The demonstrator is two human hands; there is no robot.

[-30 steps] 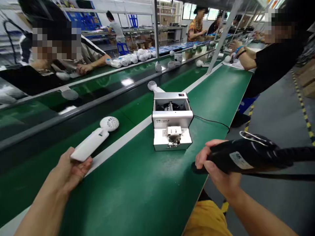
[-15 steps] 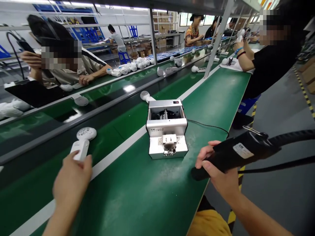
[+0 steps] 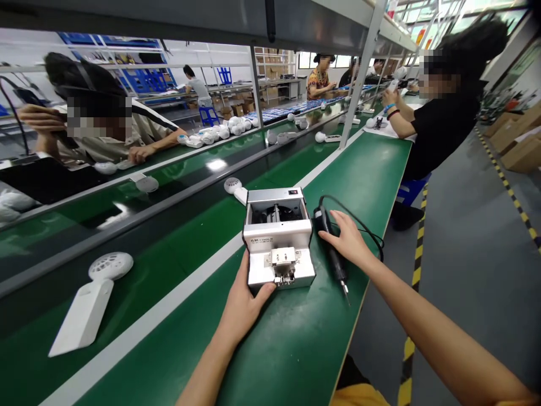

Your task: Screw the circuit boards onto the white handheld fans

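The white handheld fan (image 3: 87, 301) that the left hand (image 3: 242, 316) gripped a moment ago now lies loose on the conveyor belt (image 3: 169, 265), left of the screw feeder (image 3: 276, 245). That hand has let it go and cups the feeder's near corner, thumb and fingers against the metal casing. The right hand (image 3: 344, 239) no longer clenches the black electric screwdriver (image 3: 333, 265): the tool lies on the green workbench (image 3: 296, 361), right of the feeder, its bit toward the near edge, with relaxed fingers resting across it
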